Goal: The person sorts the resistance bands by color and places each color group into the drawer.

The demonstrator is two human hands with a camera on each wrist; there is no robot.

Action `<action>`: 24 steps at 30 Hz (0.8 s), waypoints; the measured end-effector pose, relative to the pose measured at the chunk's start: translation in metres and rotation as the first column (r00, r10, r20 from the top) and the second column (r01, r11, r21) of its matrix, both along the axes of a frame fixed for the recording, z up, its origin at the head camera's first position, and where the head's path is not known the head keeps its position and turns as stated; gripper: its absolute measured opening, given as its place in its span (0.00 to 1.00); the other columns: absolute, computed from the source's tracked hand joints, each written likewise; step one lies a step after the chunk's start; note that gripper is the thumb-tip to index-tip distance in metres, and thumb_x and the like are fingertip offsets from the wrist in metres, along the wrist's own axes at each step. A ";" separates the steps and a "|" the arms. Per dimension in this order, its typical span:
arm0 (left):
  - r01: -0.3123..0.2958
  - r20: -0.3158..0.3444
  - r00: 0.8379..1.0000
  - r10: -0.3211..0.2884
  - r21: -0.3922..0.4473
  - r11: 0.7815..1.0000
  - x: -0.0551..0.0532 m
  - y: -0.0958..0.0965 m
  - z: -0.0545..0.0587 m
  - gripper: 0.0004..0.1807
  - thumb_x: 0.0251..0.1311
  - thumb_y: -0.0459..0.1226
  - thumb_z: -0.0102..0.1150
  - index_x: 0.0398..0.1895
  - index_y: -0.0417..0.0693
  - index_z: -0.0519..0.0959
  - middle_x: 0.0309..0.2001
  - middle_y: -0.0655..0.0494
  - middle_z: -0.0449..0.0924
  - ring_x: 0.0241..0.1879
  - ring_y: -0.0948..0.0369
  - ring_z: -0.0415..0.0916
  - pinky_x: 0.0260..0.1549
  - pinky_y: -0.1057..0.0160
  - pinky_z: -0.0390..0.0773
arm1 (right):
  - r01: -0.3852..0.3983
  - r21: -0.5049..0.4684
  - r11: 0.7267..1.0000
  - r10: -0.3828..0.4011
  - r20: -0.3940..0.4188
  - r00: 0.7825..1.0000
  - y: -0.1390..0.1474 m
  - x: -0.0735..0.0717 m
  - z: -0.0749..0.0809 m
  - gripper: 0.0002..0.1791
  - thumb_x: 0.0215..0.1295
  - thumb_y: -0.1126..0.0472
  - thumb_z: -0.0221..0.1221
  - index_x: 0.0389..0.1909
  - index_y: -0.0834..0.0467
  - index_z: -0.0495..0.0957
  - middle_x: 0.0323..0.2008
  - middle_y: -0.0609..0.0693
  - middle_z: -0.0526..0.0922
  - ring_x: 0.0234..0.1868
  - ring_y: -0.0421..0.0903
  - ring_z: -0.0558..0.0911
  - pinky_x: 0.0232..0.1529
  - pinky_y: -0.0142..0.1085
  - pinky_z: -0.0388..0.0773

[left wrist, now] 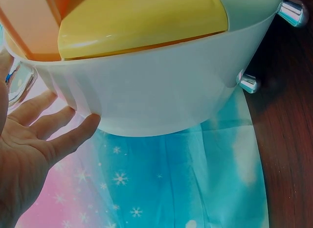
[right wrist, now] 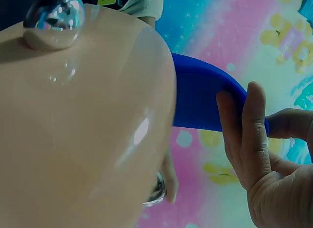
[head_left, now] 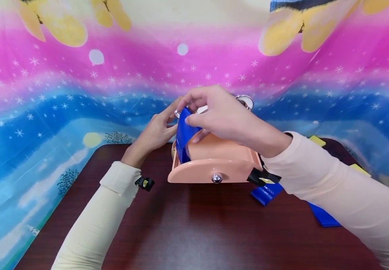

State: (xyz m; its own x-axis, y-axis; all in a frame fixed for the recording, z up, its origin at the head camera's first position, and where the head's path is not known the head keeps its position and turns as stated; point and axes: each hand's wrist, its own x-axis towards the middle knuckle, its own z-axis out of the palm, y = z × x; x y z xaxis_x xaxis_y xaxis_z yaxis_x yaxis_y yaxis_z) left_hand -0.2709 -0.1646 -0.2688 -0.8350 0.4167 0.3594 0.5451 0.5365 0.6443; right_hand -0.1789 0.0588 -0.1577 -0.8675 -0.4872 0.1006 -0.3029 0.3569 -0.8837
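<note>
A peach container (head_left: 211,170) with a curved front and a chrome knob (head_left: 216,178) stands on the table. Its pale curved side (left wrist: 156,91) fills much of the left wrist view, below a yellow panel (left wrist: 146,22). My right hand (head_left: 223,116) pinches the upper end of a blue resistance band (head_left: 185,137) between thumb and fingers. The band's lower end goes down inside the container's left edge; that part is hidden. In the right wrist view the band (right wrist: 198,101) stretches out from behind the peach front. My left hand (left wrist: 29,154) rests spread fingertips against the pale side.
Two more blue bands lie on the dark table (head_left: 201,232) at right, one printed band (head_left: 265,193) close by the container and another (head_left: 324,215) partly under my right sleeve. Yellow pieces (head_left: 317,141) lie at the back right. A patterned cloth (head_left: 147,78) hangs behind the table.
</note>
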 end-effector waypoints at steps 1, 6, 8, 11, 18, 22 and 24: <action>0.005 -0.009 1.000 -0.005 0.002 1.000 0.000 0.000 0.000 0.41 0.76 0.43 0.60 0.85 0.71 0.53 0.68 0.42 0.79 0.66 0.46 0.80 0.62 0.43 0.82 | 0.007 -0.001 1.000 -0.007 0.007 1.000 0.000 0.000 -0.001 0.15 0.71 0.71 0.58 0.56 0.60 0.81 0.57 0.60 0.77 0.43 0.57 0.89 0.39 0.46 0.91; 0.037 -0.053 0.998 -0.038 -0.007 0.999 -0.001 0.000 0.000 0.40 0.75 0.44 0.62 0.83 0.76 0.55 0.70 0.44 0.78 0.68 0.48 0.78 0.61 0.45 0.83 | 0.074 0.054 0.996 -0.077 0.049 0.996 0.013 -0.004 -0.013 0.15 0.73 0.68 0.59 0.58 0.60 0.79 0.55 0.60 0.78 0.36 0.55 0.92 0.42 0.45 0.91; 0.037 -0.056 0.998 -0.037 -0.010 0.999 -0.002 0.000 0.000 0.40 0.74 0.45 0.62 0.83 0.80 0.55 0.71 0.44 0.77 0.68 0.49 0.79 0.61 0.45 0.83 | 0.104 0.091 0.990 -0.110 0.062 0.992 0.022 -0.005 -0.020 0.16 0.74 0.66 0.59 0.59 0.61 0.78 0.53 0.61 0.78 0.33 0.55 0.92 0.43 0.44 0.91; 0.027 -0.061 0.998 -0.028 -0.016 1.000 -0.002 0.000 -0.001 0.40 0.74 0.46 0.62 0.82 0.82 0.55 0.73 0.46 0.74 0.68 0.48 0.78 0.61 0.44 0.83 | 0.145 0.130 0.981 -0.156 0.076 0.985 0.035 -0.006 -0.030 0.15 0.74 0.66 0.60 0.59 0.62 0.77 0.52 0.62 0.77 0.32 0.54 0.92 0.43 0.45 0.91; 0.005 -0.082 0.997 -0.009 -0.046 0.999 -0.002 0.000 0.001 0.41 0.73 0.47 0.63 0.82 0.82 0.54 0.76 0.48 0.70 0.68 0.46 0.79 0.62 0.41 0.82 | 0.211 0.276 0.938 -0.220 0.002 0.976 0.058 -0.005 -0.047 0.19 0.73 0.60 0.64 0.62 0.58 0.78 0.56 0.63 0.81 0.29 0.48 0.91 0.39 0.43 0.90; 0.002 -0.080 0.997 -0.006 -0.051 0.999 -0.002 0.000 0.000 0.41 0.73 0.48 0.63 0.82 0.83 0.54 0.76 0.48 0.71 0.68 0.46 0.79 0.62 0.41 0.82 | 0.238 0.375 0.896 -0.212 -0.108 0.971 0.067 -0.007 -0.056 0.18 0.72 0.58 0.65 0.60 0.57 0.81 0.56 0.62 0.86 0.46 0.54 0.90 0.51 0.51 0.87; 0.003 -0.078 0.997 -0.007 -0.048 0.999 -0.003 0.000 0.000 0.41 0.73 0.48 0.63 0.82 0.83 0.54 0.75 0.48 0.71 0.67 0.47 0.79 0.62 0.41 0.82 | 0.248 0.411 0.877 -0.206 -0.144 0.968 0.070 -0.008 -0.060 0.17 0.72 0.57 0.65 0.59 0.56 0.82 0.54 0.61 0.88 0.54 0.57 0.87 0.56 0.56 0.84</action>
